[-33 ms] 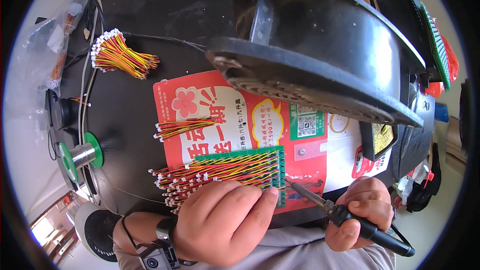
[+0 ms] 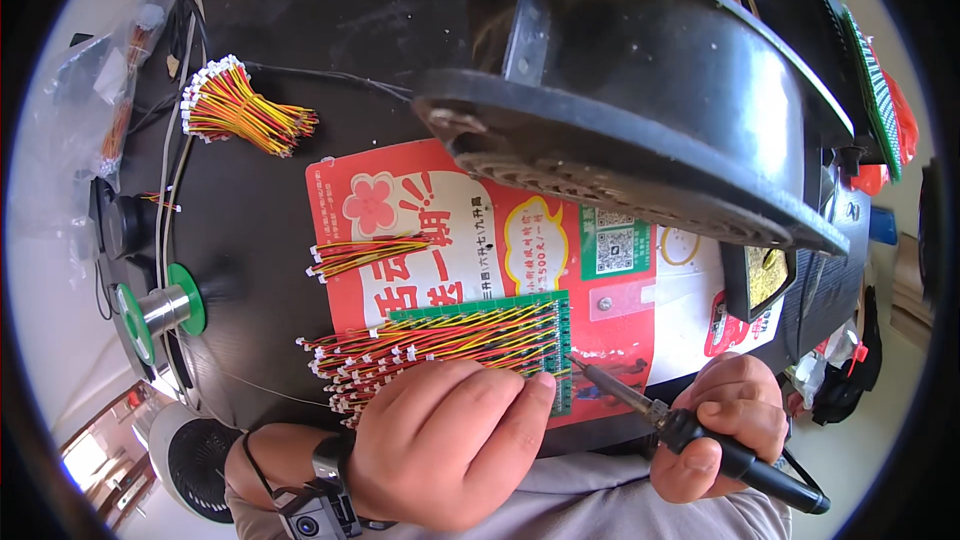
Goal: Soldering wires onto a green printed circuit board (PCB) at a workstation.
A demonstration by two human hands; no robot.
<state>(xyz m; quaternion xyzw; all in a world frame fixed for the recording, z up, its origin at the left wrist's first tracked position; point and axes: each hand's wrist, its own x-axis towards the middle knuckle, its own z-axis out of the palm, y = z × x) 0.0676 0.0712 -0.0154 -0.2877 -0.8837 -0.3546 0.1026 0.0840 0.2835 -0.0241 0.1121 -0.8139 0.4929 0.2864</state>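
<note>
My left hand (image 2: 455, 445) lies over a green circuit board (image 2: 562, 340), its fingers curled together and the fingertips at the board's right edge. What they pinch is hidden beneath them. Many red, yellow and black wires (image 2: 440, 338) with white plugs run leftward from the board, partly covered by this hand. In my right hand (image 2: 725, 430) is a soldering iron (image 2: 625, 392), gripped by its black handle. The iron's tip points up-left and sits close to the board's right edge, near my left fingertips; whether it touches is unclear.
A large black round housing with a grille (image 2: 650, 130) overhangs the board's far side. Beneath the board lies a red printed sheet (image 2: 335, 190). Leftward are a tied wire bundle (image 2: 245, 110), a smaller wire pile (image 2: 365, 255) and a solder spool (image 2: 165, 310). A yellow sponge (image 2: 768, 275) sits right.
</note>
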